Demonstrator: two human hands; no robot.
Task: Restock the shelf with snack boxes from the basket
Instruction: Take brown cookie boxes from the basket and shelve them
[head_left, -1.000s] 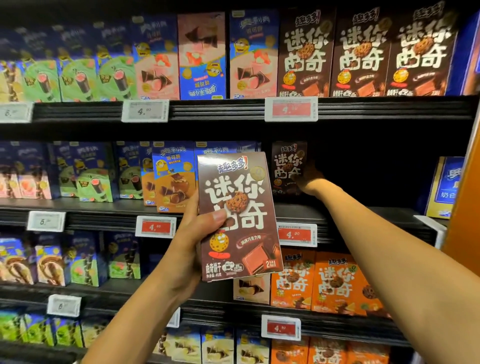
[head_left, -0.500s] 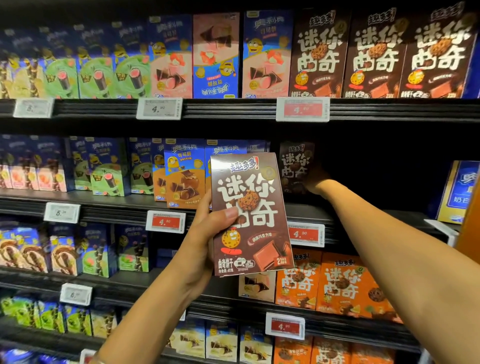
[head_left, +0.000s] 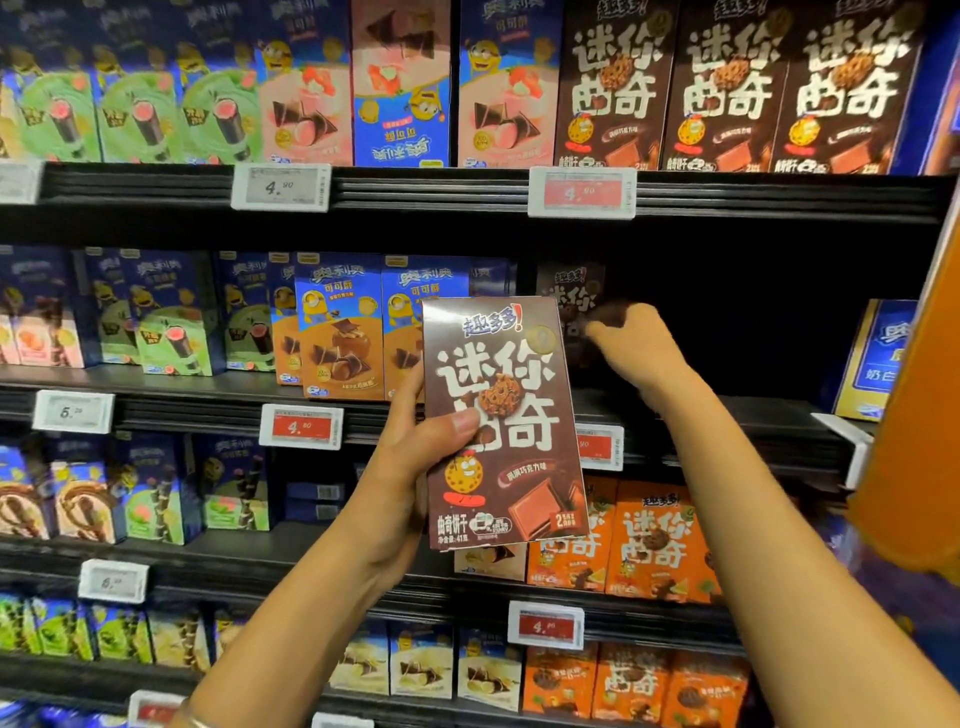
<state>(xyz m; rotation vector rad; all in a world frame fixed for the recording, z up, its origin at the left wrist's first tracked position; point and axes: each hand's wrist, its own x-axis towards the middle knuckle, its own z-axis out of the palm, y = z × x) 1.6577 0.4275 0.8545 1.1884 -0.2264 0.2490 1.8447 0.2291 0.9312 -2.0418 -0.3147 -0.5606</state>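
Note:
My left hand grips a brown cookie box upright in front of the shelves, thumb across its front. A second brown cookie box stands deep on the middle shelf, half hidden behind the held one. My right hand reaches into that shelf with curled, blurred fingers at the standing box's right edge. Whether they grip it is not clear. To the right of that box the shelf is dark and bare.
Blue cone-snack boxes fill the middle shelf's left. Brown cookie boxes line the shelf above and orange ones the shelf below. A blue and yellow box stands at the far right, beside a blurred orange surface.
My right hand has drawn back a little from the box on the shelf, toward me. The box in my left hand has stayed upright and steady, and the view has shifted slightly.

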